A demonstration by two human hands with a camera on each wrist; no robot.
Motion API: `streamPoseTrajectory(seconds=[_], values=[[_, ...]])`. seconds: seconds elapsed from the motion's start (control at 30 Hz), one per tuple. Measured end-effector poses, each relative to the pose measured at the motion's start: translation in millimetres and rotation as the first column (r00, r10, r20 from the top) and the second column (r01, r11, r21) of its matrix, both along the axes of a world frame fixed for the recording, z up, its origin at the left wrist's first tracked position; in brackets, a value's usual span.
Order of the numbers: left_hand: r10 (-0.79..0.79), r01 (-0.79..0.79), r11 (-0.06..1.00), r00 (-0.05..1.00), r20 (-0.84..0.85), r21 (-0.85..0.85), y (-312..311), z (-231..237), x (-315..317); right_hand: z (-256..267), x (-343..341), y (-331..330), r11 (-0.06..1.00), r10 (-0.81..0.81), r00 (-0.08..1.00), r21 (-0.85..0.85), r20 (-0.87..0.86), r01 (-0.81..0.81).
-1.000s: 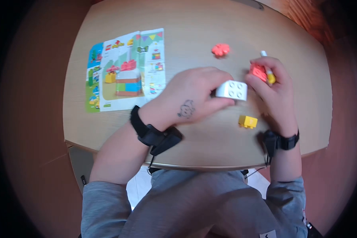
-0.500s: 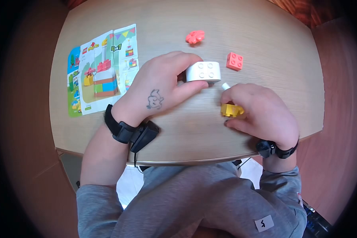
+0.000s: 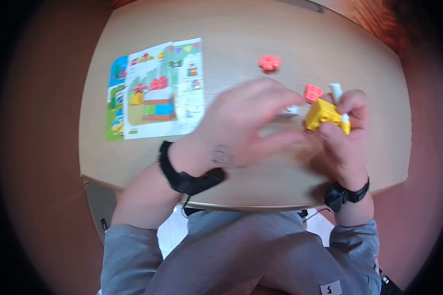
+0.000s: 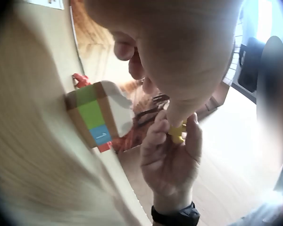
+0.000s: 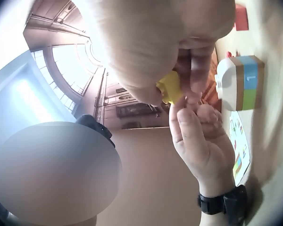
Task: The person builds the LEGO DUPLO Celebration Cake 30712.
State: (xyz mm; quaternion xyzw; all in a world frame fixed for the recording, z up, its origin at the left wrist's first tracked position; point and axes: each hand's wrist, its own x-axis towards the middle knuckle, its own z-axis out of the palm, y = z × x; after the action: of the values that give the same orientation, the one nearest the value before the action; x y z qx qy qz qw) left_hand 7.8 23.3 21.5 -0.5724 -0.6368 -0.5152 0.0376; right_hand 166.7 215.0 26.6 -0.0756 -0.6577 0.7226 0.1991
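My right hand (image 3: 349,135) grips a yellow brick (image 3: 323,114) between thumb and fingers. A candle piece, its white shaft (image 3: 335,92) and yellow tip showing on either side of a finger, is held in the same hand. My left hand (image 3: 251,123), blurred, reaches toward the yellow brick with fingers extended; in the right wrist view its fingertips are right at the brick. Behind it in the head view lies part of the block stack (image 4: 92,113), brown, green and blue with a white brick (image 4: 118,108) on top. A red brick (image 3: 312,92) is just beyond the right hand.
A red flower piece (image 3: 269,62) lies farther back on the table (image 3: 241,24). An instruction booklet (image 3: 160,93), picturing a block cake with a candle, is spread at the left. The table's front edge runs close to the person's body.
The left hand has come off the white-topped stack and moved toward the right hand. The right hand has picked up the yellow brick, keeping the candle piece. The head view has shifted.
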Motion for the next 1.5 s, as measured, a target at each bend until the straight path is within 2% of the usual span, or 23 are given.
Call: streamPoseTrajectory(seconds=[0.03, 0.13, 0.27, 0.33, 0.37, 0.43, 0.47, 0.57, 0.63, 0.67, 0.73, 0.77, 0.83, 0.87, 0.9, 0.97, 1.03, 1.1, 1.13, 1.2, 1.3, 1.37, 1.5], values=[[0.026, -0.026, 0.999, 1.000, -0.012, -0.021, -1.1, 0.4, 4.3, -2.7, -0.7, -3.3, 0.999, 0.026, 1.000, -0.021, -0.012, -0.026], [-0.104, 0.118, 0.993, 0.940, 0.324, -0.024, 0.3, -2.3, 9.4, 3.7, 1.5, -12.2, 0.999, 0.022, 0.998, -0.040, -0.060, -0.024], [-0.168, 0.189, 0.982, 0.887, 0.430, -0.008, -3.7, 0.7, 4.7, -8.3, 8.6, -2.9, 0.997, 0.010, 0.998, 0.074, -0.070, -0.005], [-0.199, 0.290, 0.956, 0.725, 0.659, -0.031, -4.6, 5.0, 7.8, -6.1, 10.1, -0.1, 0.981, 0.061, 0.989, 0.188, -0.134, -0.035], [-0.204, 0.293, 0.956, 0.723, 0.660, -0.026, -4.1, 4.0, 8.5, -3.0, 10.0, 0.0, 0.981, 0.059, 0.990, 0.192, -0.131, -0.033], [-0.225, 0.330, 0.937, 0.325, 0.918, 0.112, -2.9, 1.1, 9.7, 4.1, 8.0, -0.7, 0.906, 0.035, 0.996, 0.424, -0.085, 0.005], [-0.233, 0.336, 0.934, 0.319, 0.918, 0.120, -1.8, 1.0, 10.5, 5.1, 7.1, 0.3, 0.903, 0.029, 0.996, 0.430, -0.080, 0.009], [-0.225, 0.309, 0.945, 0.372, 0.900, 0.109, -3.4, 5.8, 9.8, 8.4, 0.0, 0.8, 0.803, 0.016, 0.995, 0.594, -0.098, 0.046], [-0.108, 0.251, 0.961, 0.722, 0.683, -0.113, -7.6, 11.5, 7.1, 15.5, -6.0, -1.7, 0.649, 0.002, 0.984, 0.749, -0.178, 0.134], [-0.121, 0.260, 0.960, 0.718, 0.686, -0.103, -8.6, 10.8, 5.9, 15.6, -8.1, -0.9, 0.641, -0.005, 0.985, 0.756, -0.173, 0.136], [-0.131, 0.251, 0.958, 0.809, 0.573, -0.135, -7.8, 7.9, 4.1, 15.4, -10.0, 3.9, 0.502, 0.125, 0.974, 0.859, -0.188, 0.102], [-0.154, 0.263, 0.959, 0.802, 0.577, -0.109, -7.0, 5.9, 3.8, 18.0, -9.9, 4.8, 0.480, 0.119, 0.977, 0.872, -0.176, 0.099], [-0.106, 0.191, 0.978, 0.801, 0.589, -0.083, -6.8, 1.9, 2.8, 22.7, -8.6, 5.4, 0.529, 0.049, 0.990, 0.844, -0.135, 0.089], [-0.010, 0.078, 0.989, 0.880, 0.474, -0.124, -7.2, 3.6, 0.0, 22.0, -7.5, 8.1, 0.587, -0.007, 0.994, 0.804, -0.113, 0.096], [-0.024, 0.088, 0.990, 0.879, 0.477, -0.113, -7.1, 4.0, -4.8, 19.5, -8.3, 11.1, 0.577, -0.015, 0.994, 0.810, -0.111, 0.099], [0.072, -0.037, 0.990, 0.963, 0.259, -0.137, -6.4, 4.9, -14.2, 13.3, -13.1, 15.2, 0.780, -0.185, 0.977, 0.589, -0.103, 0.210], [0.091, -0.034, 0.982, 0.948, 0.306, -0.187, -5.7, 0.5, -14.0, 11.6, -15.2, 17.0, 0.843, -0.214, 0.975, 0.491, -0.066, 0.219], [0.069, -0.017, 0.968, 0.977, 0.202, -0.249, -4.8, -14.3, -15.2, 11.9, -16.1, 22.2, 0.741, -0.158, 0.987, 0.658, -0.027, 0.137], [0.071, -0.019, 0.968, 0.977, 0.201, -0.249, -4.8, -14.9, -17.2, 12.8, -16.7, 20.0, 0.741, -0.156, 0.987, 0.658, -0.029, 0.136], [0.009, 0.072, 0.896, 0.984, 0.179, -0.439, -3.7, -15.5, -20.3, 15.1, -18.0, 12.2, 0.638, -0.062, 0.998, 0.770, 0.027, 0.019], [-0.006, 0.082, 0.900, 0.984, 0.176, -0.429, -1.5, -16.4, -18.7, 7.3, -23.8, 8.1, 0.555, -0.010, 0.999, 0.831, 0.048, -0.035], [-0.007, 0.077, 0.908, 0.986, 0.169, -0.412, -0.8, -19.6, -17.5, 7.1, -27.0, 6.0, 0.593, 0.005, 0.999, 0.805, 0.031, -0.028], [-0.007, 0.082, 0.908, 0.983, 0.181, -0.410, -1.7, -17.9, -17.5, 21.2, -31.3, 6.0, 0.500, 0.044, 0.997, 0.862, 0.070, -0.082]])
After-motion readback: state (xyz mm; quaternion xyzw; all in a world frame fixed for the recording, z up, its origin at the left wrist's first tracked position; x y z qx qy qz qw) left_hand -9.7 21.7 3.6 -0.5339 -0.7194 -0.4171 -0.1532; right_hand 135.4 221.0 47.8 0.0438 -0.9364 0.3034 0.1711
